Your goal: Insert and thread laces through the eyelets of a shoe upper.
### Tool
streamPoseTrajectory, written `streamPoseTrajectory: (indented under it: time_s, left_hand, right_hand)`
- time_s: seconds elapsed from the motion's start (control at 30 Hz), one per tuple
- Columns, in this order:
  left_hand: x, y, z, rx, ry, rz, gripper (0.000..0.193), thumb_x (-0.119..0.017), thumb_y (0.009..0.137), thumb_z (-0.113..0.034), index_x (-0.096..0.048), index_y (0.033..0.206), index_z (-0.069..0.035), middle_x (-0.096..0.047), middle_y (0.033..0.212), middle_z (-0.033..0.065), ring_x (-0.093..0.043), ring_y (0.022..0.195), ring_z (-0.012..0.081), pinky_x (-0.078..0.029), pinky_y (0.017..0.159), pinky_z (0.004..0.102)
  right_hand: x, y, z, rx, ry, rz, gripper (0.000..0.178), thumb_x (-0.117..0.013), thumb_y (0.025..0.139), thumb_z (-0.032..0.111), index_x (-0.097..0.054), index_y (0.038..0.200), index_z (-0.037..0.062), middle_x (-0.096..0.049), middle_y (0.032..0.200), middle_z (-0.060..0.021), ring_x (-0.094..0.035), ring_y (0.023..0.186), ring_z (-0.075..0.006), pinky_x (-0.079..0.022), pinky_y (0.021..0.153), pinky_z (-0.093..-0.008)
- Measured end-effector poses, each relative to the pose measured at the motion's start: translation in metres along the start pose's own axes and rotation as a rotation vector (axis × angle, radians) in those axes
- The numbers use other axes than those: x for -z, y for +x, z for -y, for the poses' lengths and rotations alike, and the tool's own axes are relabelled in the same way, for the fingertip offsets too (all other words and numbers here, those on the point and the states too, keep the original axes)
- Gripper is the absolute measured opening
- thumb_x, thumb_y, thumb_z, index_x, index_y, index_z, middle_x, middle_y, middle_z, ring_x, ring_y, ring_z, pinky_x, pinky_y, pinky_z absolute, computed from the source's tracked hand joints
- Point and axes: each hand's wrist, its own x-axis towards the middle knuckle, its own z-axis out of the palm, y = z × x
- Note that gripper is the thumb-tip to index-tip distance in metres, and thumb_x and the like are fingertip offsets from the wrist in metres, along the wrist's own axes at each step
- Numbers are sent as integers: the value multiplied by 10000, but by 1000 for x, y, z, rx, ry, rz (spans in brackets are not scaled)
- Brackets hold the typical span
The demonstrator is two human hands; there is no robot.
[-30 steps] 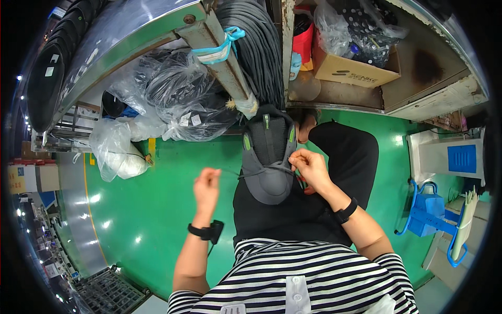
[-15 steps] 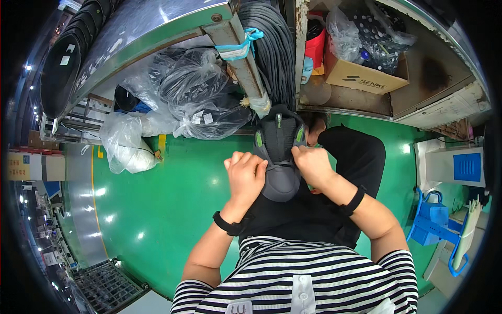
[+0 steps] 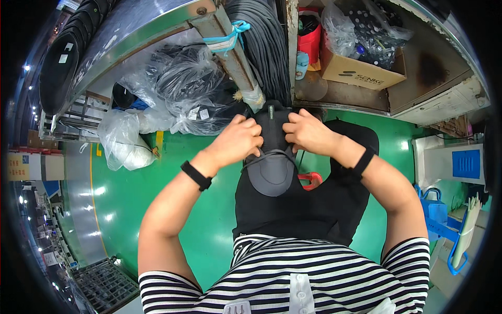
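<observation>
Dark grey fabric and a smoother rounded toe cap make up the shoe [image 3: 269, 179], which sits in front of the person's body, over the black trousers [image 3: 261, 217], and appears to rest on a leg. Its long axis runs nearly straight away from the person: the toe points back toward the striped shirt [image 3: 282, 267], while the tongue [image 3: 272, 126] and the ankle end lie on the far side, toward the bundle of dark cords [image 3: 261, 57]. The left hand [image 3: 238, 138] has its fingers curled closed on the left edge of the upper, beside the tongue; the right hand [image 3: 306, 132] grips the opposite edge in much the same way, both wrists turned inward. Whether either also pinches a strand cannot be told, since the fingers cover their own grip. A dark lace [image 3: 274, 153] crosses the forefoot just above the toe cap, spreading to either side. The step in hand seems to be working that lace at the lowest part of the throat, with the upper held apart. The next move probably calls for finding an eyelet on each side and guiding a lace end through, keeping the shoe steady and the tongue flat.
</observation>
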Motion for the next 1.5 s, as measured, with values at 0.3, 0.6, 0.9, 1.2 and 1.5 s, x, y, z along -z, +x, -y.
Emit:
streamPoseTrajectory:
  time_s: [0.3, 0.6, 0.9, 1.2, 1.5]
  left_hand:
    - [-27, 23, 7, 78, -321, -100, 175, -694, 714, -223, -602, 617, -110, -506, 767, 40, -476, 861, 266, -389, 724, 392]
    - [-48, -9, -8, 331, -210, -70, 198, -653, 819, -258, -662, 918, -86, -610, 1034, 93, -519, 1075, 344, -426, 864, 506]
    - [-53, 2, -15, 268, -219, -338, 158, -648, 815, -226, -608, 768, -80, -581, 910, 79, -522, 981, 320, -426, 796, 478]
    - [-54, 2, -13, 316, -208, -252, 182, -635, 843, -272, -637, 815, -92, -591, 979, 80, -504, 1042, 321, -406, 819, 499]
    - [-10, -14, -42, 302, -710, -767, 90, -587, 866, -91, -590, 843, -4, -537, 916, 131, -498, 912, 318, -408, 844, 406]
  right_hand:
    - [-2, 15, 2, -373, 70, 610, 372, -615, 837, 464, -726, 948, 127, -681, 997, -22, -584, 1043, -234, -462, 774, -466]
    - [-58, -1, 40, -500, 309, -207, 183, -720, 693, 287, -665, 683, 113, -553, 842, -2, -505, 936, -218, -384, 712, -400]
    - [-27, 0, 45, -571, 107, 136, 234, -723, 748, 266, -720, 881, 74, -553, 991, -35, -460, 1061, -231, -412, 782, -413]
    - [-42, 3, 27, -651, 403, 59, 115, -645, 766, 199, -662, 713, 97, -570, 940, -44, -503, 998, -260, -438, 763, -409]
    - [21, 45, 112, -320, 918, -766, 124, -612, 880, 177, -573, 924, 68, -550, 954, -62, -532, 850, -181, -455, 713, -343]
